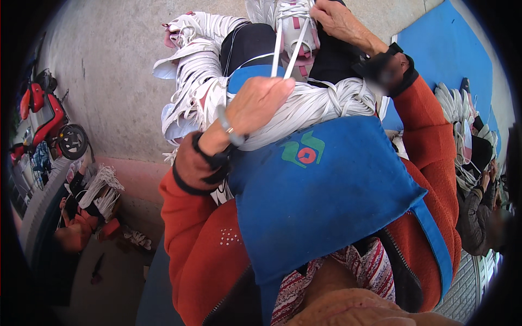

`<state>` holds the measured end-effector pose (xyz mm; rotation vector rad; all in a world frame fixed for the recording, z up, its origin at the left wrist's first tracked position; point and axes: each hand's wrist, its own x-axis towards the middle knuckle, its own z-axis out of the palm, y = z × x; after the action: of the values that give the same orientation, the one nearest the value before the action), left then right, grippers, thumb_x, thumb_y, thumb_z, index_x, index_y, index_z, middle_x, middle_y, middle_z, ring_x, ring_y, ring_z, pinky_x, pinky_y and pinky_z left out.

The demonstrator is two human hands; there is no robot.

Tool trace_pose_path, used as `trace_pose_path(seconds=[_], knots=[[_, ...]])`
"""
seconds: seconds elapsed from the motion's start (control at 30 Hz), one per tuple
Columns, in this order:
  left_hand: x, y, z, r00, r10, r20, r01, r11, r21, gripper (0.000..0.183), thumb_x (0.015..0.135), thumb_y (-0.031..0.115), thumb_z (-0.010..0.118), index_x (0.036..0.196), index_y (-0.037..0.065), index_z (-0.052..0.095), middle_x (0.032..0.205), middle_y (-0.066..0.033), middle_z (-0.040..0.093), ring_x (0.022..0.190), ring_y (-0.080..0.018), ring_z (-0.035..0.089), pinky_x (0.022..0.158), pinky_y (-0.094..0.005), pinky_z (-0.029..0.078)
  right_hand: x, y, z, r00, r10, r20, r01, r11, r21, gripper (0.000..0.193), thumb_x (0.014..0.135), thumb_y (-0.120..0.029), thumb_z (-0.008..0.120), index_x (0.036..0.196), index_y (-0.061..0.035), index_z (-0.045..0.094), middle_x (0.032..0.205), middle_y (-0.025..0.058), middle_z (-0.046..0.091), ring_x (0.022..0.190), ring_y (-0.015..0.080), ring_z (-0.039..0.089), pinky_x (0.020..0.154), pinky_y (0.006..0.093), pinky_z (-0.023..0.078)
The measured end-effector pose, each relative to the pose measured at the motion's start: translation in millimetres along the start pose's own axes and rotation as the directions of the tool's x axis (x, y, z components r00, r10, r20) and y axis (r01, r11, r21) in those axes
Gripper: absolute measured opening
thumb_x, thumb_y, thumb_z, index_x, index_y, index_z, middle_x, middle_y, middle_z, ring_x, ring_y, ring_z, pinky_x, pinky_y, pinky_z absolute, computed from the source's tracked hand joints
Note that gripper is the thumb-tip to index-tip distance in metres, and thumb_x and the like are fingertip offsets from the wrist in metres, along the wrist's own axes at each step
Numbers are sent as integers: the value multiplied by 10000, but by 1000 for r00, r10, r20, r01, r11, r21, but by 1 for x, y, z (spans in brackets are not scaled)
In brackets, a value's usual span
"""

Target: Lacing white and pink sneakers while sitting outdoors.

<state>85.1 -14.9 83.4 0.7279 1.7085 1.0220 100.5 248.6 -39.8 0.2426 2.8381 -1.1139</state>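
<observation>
A white shoe upper with pink patches (306, 41) lies at the top middle, its front laced in white. Two strands of white shoelace (278, 49) run taut from it down to my left hand (258, 106), whose fingers are closed around them. At the shoe's right edge, my right hand (342, 24) has its fingers pinched together on the lacing; the fingertips are partly hidden. Across my lap, just above the blue apron (321, 190), lies a thick bundle of white shoelaces (326, 103).
Stacked white shoe uppers (196, 70) with loose laces lie to the left of my dark-clad leg (247, 49). A blue mat (446, 43) is at the right. Other people work with laces at the far right and lower left. A red motorbike (51, 119) stands at the left.
</observation>
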Motion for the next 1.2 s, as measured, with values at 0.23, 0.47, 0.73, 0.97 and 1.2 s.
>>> trace_pose_path(seconds=[0.23, 0.47, 0.73, 0.97, 1.2], knots=[[9, 22, 21, 974, 184, 131, -194, 979, 63, 469, 920, 361, 360, 620, 12, 451, 534, -94, 422, 496, -237, 409, 488, -354, 347, -23, -43, -27, 996, -54, 75, 67, 982, -178, 189, 848, -178, 496, 802, -1, 541, 718, 119, 530, 660, 239, 546, 588, 343, 432], [28, 27, 44, 966, 188, 180, -185, 982, -34, 506, 896, 387, 388, 617, -25, 483, 530, -171, 472, 493, -325, 481, 511, -404, 384, -30, -46, -11, 850, -342, -400, 354, 934, -48, 275, 872, -281, 507, 817, -18, 564, 571, 53, 503, 459, 131, 497, 441, 267, 416], [16, 18, 33, 976, 73, 205, -75, 997, 5, 549, 896, 423, 402, 581, -20, 482, 480, -127, 420, 441, -244, 440, 477, -364, 375, -23, -57, -12, 964, -235, -122, 182, 924, -336, 134, 817, -159, 524, 833, -26, 517, 714, 148, 471, 633, 322, 545, 537, 409, 439], [-10, 34, 7, 962, 164, 219, -193, 974, 118, 518, 920, 371, 358, 588, -12, 464, 516, -192, 456, 488, -349, 468, 492, -400, 376, -12, -20, -16, 1000, -22, 22, 23, 1000, -15, 236, 832, -172, 452, 720, 29, 503, 640, 223, 516, 632, 382, 541, 555, 436, 414], [11, 34, 39, 948, 192, 253, -220, 971, 91, 544, 907, 410, 371, 570, -8, 460, 509, -189, 447, 488, -346, 459, 519, -422, 383, -24, -40, -23, 985, 164, -49, -159, 983, 88, 178, 814, -148, 498, 752, 14, 538, 686, 183, 537, 647, 328, 558, 584, 382, 441]])
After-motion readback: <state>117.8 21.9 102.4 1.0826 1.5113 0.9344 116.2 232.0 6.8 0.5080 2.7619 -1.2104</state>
